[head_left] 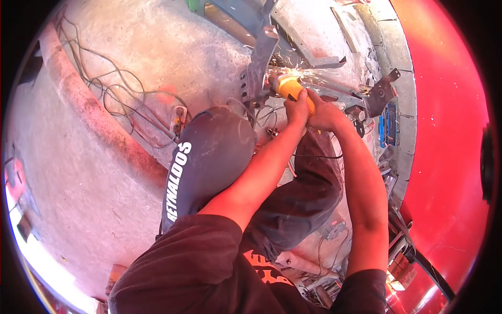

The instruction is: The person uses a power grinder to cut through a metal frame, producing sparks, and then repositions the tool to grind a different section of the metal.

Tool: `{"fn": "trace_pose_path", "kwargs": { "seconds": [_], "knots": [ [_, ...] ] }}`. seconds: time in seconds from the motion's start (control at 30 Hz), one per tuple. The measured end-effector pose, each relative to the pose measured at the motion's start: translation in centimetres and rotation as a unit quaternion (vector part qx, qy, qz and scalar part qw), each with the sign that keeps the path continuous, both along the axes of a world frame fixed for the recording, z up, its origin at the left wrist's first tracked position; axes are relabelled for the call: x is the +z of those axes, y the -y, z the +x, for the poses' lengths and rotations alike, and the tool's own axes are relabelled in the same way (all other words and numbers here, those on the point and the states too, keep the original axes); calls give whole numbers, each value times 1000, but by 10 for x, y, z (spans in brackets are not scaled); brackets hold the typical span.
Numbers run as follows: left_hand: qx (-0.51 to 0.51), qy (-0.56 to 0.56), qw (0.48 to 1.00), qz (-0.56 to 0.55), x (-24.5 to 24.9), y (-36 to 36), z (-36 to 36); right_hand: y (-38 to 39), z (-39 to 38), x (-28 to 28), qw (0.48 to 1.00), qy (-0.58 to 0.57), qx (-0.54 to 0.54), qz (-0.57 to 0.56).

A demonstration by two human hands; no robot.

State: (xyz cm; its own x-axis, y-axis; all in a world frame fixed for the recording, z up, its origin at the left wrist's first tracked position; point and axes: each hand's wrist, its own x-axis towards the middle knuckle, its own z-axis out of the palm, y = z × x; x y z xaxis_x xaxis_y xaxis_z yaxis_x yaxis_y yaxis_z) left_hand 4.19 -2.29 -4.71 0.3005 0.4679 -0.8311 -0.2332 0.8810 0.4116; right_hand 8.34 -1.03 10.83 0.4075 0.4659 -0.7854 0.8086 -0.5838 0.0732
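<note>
A yellow angle grinder [287, 87] is gripped by both of my hands, its head pointing up and away from me. My left hand [297, 110] is closed around the body near its middle. Beside it, my right hand [324, 111] wraps the rear of the body. Bright sparks [295, 72] spray from the grinder's front end, mostly to the right. The grinder's head is against or very close to a grey metal bracket [262, 57]; glare and sparks hide the exact contact. A dark cord [319, 156] runs below my hands.
Metal strips [298, 39] and a rusty angled plate [383, 93] lie beyond and right of the grinder. Loose cables [117, 86] and a curved pipe-like ridge [78, 91] cross the floor at left. A large red surface [444, 157] stands at right. My bent knees flank the work.
</note>
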Motion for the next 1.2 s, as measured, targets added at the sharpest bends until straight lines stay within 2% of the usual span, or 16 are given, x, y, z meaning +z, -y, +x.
{"fn": "trace_pose_path", "kwargs": {
  "seconds": [0.37, 0.6, 0.8, 1.0, 1.1, 1.2],
  "knots": [
    [-22, -11, 999, 21, 10, -6, -4, -1, -3, 3, 1000, 7, 2, 12],
    [-35, -33, 999, 18, -9, 1, 4, 10, 4, -14, 999, 7, 3, 38],
    [-32, -25, 998, 38, -8, -9, -5, -7, -7, -1, 1000, -4, -18, -2],
    [-73, -41, 996, 20, -2, -21, -6, -6, 0, -13, 1000, 7, -12, 14],
    [-49, -59, 997, 8, 3, -27, -5, -15, 2, -13, 1000, 5, -2, 2],
    [-64, -26, 997, 24, 11, -33, -16, -16, 2, -14, 999, -18, -35, 1]
  ]
}}
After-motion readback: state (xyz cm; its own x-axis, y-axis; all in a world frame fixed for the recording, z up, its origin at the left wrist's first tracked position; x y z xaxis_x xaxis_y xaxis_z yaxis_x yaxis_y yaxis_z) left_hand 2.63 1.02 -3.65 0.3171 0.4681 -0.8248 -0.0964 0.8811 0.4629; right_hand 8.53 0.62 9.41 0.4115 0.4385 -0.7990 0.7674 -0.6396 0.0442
